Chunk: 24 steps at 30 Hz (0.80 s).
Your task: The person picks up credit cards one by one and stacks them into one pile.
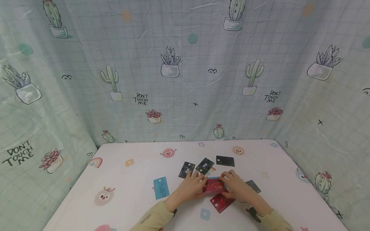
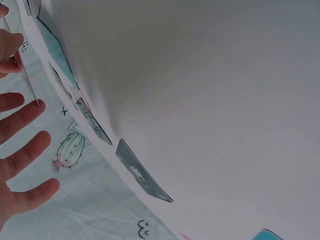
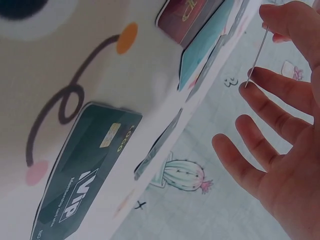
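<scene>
A red VIP card (image 1: pixel 213 186) is held up between both hands. My left hand (image 1: pixel 192 186) pinches its left edge; in the left wrist view the card appears as a thin line, the other fingers spread. The right hand (image 1: pixel 235 186) pinches the opposite edge, and the right wrist view shows the card edge-on between thumb and fingertips (image 3: pixel 246 86). Behind the held card a blue card (image 3: pixel 205 45) is partly hidden. A second red card (image 1: pixel 221 203) lies on the table just in front, near the right hand's thumb.
Beyond the hands lie two black VIP cards (image 1: pixel 186 169) and another black card (image 1: pixel 225 161). A blue VIP card (image 1: pixel 161 187) is left of the left hand. Beside the right forearm lies a dark VIP card (image 3: pixel 85 170). A patterned cloth (image 1: pixel 185 86) hangs behind the table.
</scene>
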Each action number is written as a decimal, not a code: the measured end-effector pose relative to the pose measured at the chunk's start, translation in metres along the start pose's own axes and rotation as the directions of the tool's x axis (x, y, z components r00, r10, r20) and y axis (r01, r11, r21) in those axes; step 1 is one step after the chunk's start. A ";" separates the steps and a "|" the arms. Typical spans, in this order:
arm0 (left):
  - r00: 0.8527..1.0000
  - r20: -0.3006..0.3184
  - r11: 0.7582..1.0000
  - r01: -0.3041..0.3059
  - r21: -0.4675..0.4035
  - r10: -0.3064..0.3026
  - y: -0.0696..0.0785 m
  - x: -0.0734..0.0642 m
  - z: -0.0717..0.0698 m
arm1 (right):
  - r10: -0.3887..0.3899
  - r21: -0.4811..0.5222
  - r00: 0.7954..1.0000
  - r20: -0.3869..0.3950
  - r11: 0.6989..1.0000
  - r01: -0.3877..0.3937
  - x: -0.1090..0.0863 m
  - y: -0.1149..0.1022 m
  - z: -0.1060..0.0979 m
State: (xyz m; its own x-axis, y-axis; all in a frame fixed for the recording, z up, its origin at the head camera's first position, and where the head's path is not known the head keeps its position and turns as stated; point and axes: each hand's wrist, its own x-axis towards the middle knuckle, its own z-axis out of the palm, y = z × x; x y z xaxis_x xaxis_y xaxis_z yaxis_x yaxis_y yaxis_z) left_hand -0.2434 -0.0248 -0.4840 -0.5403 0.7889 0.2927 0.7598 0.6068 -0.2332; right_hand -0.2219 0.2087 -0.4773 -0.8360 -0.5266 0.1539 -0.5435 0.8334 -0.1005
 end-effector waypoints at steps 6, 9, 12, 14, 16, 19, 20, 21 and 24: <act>1.000 -0.001 0.999 0.012 -0.032 -0.012 -0.001 0.005 0.000 | 0.030 0.037 0.999 -0.015 0.999 -0.029 0.000 0.004 0.000; 1.000 -0.022 0.999 0.008 -0.039 -0.009 -0.001 0.008 0.002 | 0.052 0.052 0.999 -0.015 0.997 -0.051 0.000 0.005 0.000; 0.999 -0.037 0.999 0.005 -0.044 -0.007 -0.002 0.010 0.003 | 0.066 0.060 0.998 -0.012 0.996 -0.066 0.000 0.005 -0.001; 0.999 -0.041 0.999 0.003 -0.034 -0.005 -0.002 0.011 0.005 | 0.072 0.057 0.997 -0.010 0.996 -0.071 0.001 0.005 -0.002; 0.999 -0.041 1.000 0.001 -0.021 -0.002 -0.002 0.012 0.006 | 0.076 0.054 0.997 -0.008 0.996 -0.075 0.001 0.005 -0.002; 0.999 -0.034 1.000 0.001 0.002 -0.001 -0.002 0.015 0.008 | 0.079 0.046 0.997 -0.009 0.996 -0.079 0.002 0.006 -0.002; 0.999 -0.032 1.000 0.003 0.009 -0.002 -0.002 0.016 0.008 | 0.079 0.043 0.997 -0.012 0.996 -0.078 0.002 0.006 -0.002; 1.000 -0.021 1.000 0.006 0.012 -0.006 -0.002 0.017 0.009 | 0.078 0.041 0.997 -0.013 0.996 -0.077 0.003 0.007 -0.002; 1.000 0.009 1.000 0.013 0.026 -0.014 -0.002 0.019 0.009 | 0.071 0.033 0.997 -0.014 0.997 -0.071 0.003 0.009 -0.001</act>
State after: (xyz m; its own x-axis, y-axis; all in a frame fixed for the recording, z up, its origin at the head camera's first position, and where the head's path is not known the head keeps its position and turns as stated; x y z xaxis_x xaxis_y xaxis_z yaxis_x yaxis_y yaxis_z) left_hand -0.2583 -0.0103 -0.4863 -0.5539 0.7815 0.2871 0.7429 0.6196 -0.2534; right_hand -0.2294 0.2142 -0.4768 -0.8715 -0.4633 0.1605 -0.4850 0.8626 -0.1439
